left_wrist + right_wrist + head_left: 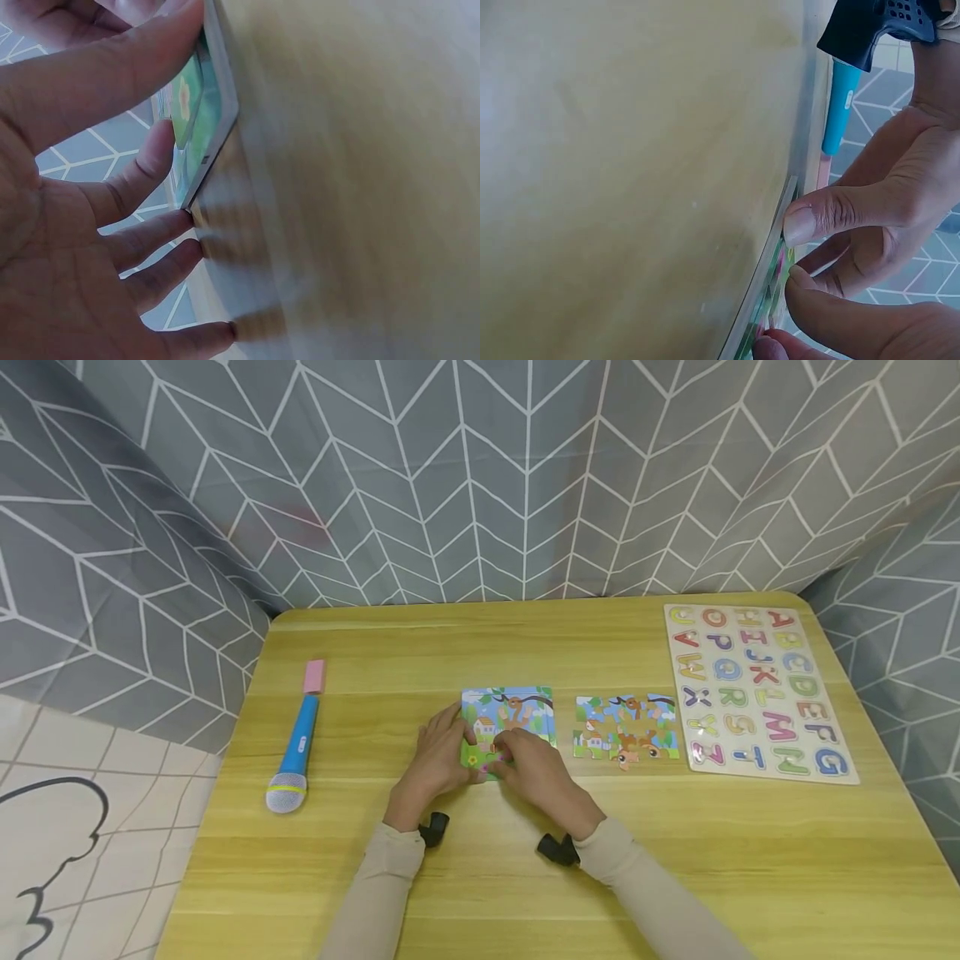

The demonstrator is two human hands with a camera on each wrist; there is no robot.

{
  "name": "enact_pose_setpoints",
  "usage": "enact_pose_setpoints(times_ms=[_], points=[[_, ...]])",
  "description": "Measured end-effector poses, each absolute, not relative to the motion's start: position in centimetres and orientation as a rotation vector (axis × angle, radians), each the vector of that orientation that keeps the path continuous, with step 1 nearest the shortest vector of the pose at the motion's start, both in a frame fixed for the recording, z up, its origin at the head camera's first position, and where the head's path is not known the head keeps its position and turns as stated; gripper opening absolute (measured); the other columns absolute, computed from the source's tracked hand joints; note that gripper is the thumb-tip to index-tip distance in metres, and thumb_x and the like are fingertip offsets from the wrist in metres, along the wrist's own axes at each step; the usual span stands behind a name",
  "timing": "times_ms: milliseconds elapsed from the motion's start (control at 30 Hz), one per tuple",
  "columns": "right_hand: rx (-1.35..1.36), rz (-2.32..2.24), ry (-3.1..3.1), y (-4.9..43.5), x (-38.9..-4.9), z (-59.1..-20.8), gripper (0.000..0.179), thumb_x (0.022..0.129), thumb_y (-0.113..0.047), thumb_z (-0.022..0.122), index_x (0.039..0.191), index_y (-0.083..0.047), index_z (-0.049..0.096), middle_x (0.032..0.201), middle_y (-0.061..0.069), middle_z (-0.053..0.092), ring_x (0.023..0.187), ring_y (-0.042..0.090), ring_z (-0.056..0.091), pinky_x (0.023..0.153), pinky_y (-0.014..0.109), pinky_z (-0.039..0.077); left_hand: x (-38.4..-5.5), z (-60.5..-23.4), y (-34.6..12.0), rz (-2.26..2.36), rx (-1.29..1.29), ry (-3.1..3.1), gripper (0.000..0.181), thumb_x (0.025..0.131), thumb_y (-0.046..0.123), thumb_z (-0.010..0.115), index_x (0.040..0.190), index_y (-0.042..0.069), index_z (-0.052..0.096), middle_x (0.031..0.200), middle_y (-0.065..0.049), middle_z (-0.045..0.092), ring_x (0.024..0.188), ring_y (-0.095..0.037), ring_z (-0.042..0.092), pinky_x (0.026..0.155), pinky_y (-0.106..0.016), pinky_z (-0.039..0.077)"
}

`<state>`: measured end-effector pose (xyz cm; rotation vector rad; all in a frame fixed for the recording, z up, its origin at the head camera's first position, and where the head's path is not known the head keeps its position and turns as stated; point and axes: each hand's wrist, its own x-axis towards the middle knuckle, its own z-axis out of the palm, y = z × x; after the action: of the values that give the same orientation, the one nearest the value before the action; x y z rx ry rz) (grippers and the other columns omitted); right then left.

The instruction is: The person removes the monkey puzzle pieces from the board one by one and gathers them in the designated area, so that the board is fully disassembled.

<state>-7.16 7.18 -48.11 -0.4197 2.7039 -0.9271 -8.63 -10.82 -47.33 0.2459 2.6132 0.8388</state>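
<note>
A small jigsaw tray with a picture of a house, tree branch and sky lies flat mid-table. My left hand rests along its left side, thumb on the near edge, index finger at a green flower piece and the other fingers straight against the tabletop. My right hand bends over the tray's near right part; its thumb and fingertips pinch a puzzle piece there, mostly hidden by the fingers. Right of the tray lies a group of loose puzzle pieces, among them a piece with an animal's face.
An alphabet board with colourful letters lies at the right. On the left are a blue toy microphone and a pink block. A patterned grey curtain hangs behind the table's far edge.
</note>
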Motion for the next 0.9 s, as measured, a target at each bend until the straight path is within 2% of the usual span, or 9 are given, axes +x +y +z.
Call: enact_pose_setpoints(times_ms=[100,200,300,400,600,900], points=[[-0.39,-0.94,2.702,7.0,-7.36,-48.11,0.032,0.087,-0.025,0.08,0.11,-0.004,0.071,0.095,0.005,0.07,0.081,0.016,0.063,0.067,0.031,0.054,-8.66,-47.35,-10.83,0.845,0.256,2.616,0.052,0.072,0.022,0.092,0.109,0.008,0.058,0.168,-0.017,0.02,0.156,-0.04,0.017,0.122,-0.072,0.01],[-0.377,-0.952,2.707,6.94,-7.44,-48.13,0.032,0.086,-0.024,0.081,0.11,-0.005,0.071,0.095,0.005,0.071,0.081,0.017,0.065,0.067,0.031,0.054,-8.72,-47.42,-10.82,0.847,0.257,2.625,0.07,0.071,0.022,0.093,0.126,0.006,0.054,0.167,-0.017,0.021,0.156,-0.039,0.018,0.122,-0.071,0.011],[-0.374,-0.963,2.708,6.94,-7.48,-48.17,0.032,0.086,-0.023,0.081,0.11,-0.006,0.071,0.095,0.005,0.071,0.081,0.016,0.065,0.067,0.031,0.054,-8.78,-47.53,-10.79,0.829,0.249,2.638,0.093,0.07,0.024,0.093,0.146,0.004,0.042,0.167,-0.016,0.022,0.155,-0.038,0.02,0.123,-0.07,0.012],[-0.359,-0.971,2.702,6.94,-7.5,-48.25,0.032,0.086,-0.024,0.081,0.111,-0.006,0.07,0.095,0.004,0.07,0.082,0.016,0.065,0.068,0.032,0.054,-8.77,-47.55,-10.78,0.803,0.246,2.642,0.108,0.071,0.027,0.092,0.156,0.005,0.03,0.168,-0.015,0.022,0.155,-0.038,0.019,0.123,-0.069,0.013],[-0.334,-0.977,2.699,6.93,-7.47,-48.35,0.031,0.085,-0.023,0.081,0.111,-0.008,0.07,0.092,0.002,0.069,0.08,0.014,0.063,0.068,0.031,0.052,-8.65,-47.47,-11.02,0.763,0.282,2.632,0.113,0.075,0.032,0.09,0.16,0.005,0.021,0.169,-0.014,0.017,0.156,-0.037,0.017,0.124,-0.067,0.011],[-0.353,-0.982,2.709,7.01,-7.39,-48.45,0.028,0.084,-0.024,0.082,0.105,-0.009,0.071,0.093,0.001,0.07,0.08,0.014,0.064,0.068,0.031,0.053,-8.69,-47.63,-11.13,0.748,0.295,2.611,0.12,0.07,0.033,0.092,0.161,0.007,0.018,0.17,-0.013,0.013,0.157,-0.036,0.014,0.126,-0.065,0.009]])
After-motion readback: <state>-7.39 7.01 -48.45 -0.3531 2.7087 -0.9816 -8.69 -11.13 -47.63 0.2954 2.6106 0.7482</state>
